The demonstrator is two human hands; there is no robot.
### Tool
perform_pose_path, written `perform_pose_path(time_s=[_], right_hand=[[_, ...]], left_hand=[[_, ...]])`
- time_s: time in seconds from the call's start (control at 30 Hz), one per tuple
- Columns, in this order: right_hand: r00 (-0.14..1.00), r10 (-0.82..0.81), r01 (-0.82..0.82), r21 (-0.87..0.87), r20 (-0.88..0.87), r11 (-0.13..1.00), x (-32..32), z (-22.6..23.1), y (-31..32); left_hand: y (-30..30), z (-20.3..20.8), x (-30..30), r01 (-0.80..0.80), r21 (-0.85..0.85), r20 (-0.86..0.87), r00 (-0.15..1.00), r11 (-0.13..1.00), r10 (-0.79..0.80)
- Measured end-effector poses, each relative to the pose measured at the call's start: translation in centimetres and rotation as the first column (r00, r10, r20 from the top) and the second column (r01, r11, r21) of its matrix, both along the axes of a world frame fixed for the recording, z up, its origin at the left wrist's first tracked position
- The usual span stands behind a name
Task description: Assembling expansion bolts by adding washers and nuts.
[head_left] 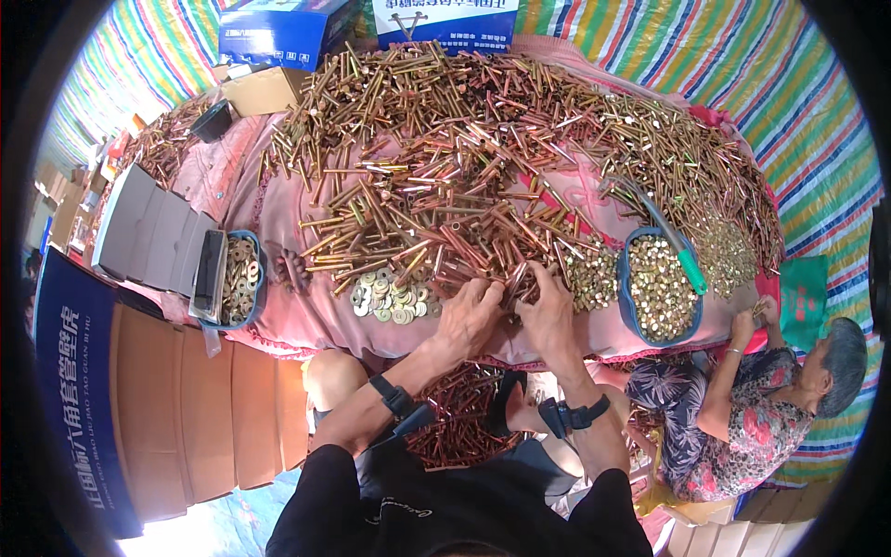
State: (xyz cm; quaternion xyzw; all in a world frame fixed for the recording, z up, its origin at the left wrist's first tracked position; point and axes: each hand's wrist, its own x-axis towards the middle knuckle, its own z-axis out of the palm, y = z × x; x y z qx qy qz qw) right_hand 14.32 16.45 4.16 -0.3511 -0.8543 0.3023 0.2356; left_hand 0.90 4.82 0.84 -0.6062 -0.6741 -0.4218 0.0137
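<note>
My left hand [469, 311] is closed at the front edge of a heap of brass-coloured expansion bolts [455, 200]. Just to its right, my right hand [548, 311] curls its fingers down in a pinch. The fingertips almost meet among reddish bolts, and what each hand grips is too small and hidden to make out. Left of my left hand lies a pile of silvery washers [394, 297]. Small nuts [594, 278] are heaped beside my right hand, next to a blue basket [624, 306] full of nuts.
A green-handled tool [691, 269] leans across the nut basket. At the left stand a second washer basket [263, 288], an open grey box [153, 227] and cardboard cartons [204, 399]. A co-worker [742, 418] sits at the right, hands at the cloth's edge. More bolts [464, 408] lie below, between my legs.
</note>
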Motion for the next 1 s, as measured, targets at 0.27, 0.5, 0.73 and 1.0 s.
perform_pose_path(time_s=[0.27,0.5,0.73,1.0], right_hand=[[0.993,-0.007,0.000,-0.065,-0.115,0.998,-4.5,2.3,3.5],[0.978,-0.079,0.004,-0.368,-0.191,0.930,-6.8,0.1,7.6],[0.896,-0.080,0.063,-0.055,-0.437,0.997,-6.6,0.5,8.3],[0.945,0.021,-0.039,-0.047,-0.327,0.998,-5.5,3.0,7.2]], left_hand=[[3.7,1.0,-4.0,0.033,0.064,0.018,0.999,0.997,-0.034],[4.6,1.9,-4.2,-0.118,0.131,0.245,0.966,0.984,0.083],[0.4,2.4,-2.4,-0.182,0.228,0.060,0.983,0.957,0.172],[-4.4,0.7,-2.8,-0.007,-0.019,-0.030,1.000,1.000,0.006]])
